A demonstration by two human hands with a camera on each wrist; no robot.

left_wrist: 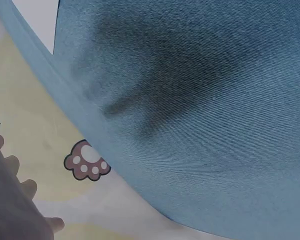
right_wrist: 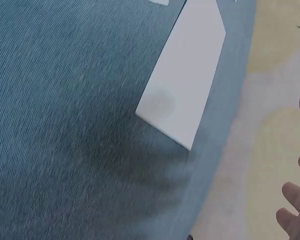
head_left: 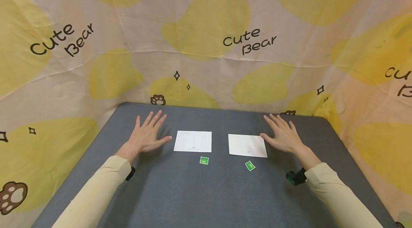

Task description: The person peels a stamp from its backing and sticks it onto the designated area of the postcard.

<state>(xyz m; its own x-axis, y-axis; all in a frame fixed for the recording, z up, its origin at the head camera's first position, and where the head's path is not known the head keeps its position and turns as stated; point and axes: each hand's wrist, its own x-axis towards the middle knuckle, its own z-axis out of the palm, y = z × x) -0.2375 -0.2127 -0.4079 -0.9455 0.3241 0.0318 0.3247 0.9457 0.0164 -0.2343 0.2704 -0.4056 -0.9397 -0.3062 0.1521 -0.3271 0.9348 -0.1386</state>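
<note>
Two white postcards with faint printing lie side by side on the table, the left postcard [head_left: 193, 141] set straight and the right postcard [head_left: 248, 145] slightly turned. Below each is a small green stamp with a white border: the left stamp [head_left: 204, 160] and the tilted right stamp [head_left: 250, 165]. My left hand [head_left: 146, 133], fingers spread, hovers left of the left postcard and holds nothing. Fingers also spread and nothing held, my right hand [head_left: 284, 135] is over the right side; its thumb overlaps the right postcard's corner in the head view. Shadows fall beneath both hands.
The dark grey cloth-covered table [head_left: 219, 199] has rounded far corners. A yellow-and-white printed curtain [head_left: 199, 24] stands behind and beside it. Dark bands [head_left: 296, 176] circle the wrists at the cream sleeves [head_left: 338, 192].
</note>
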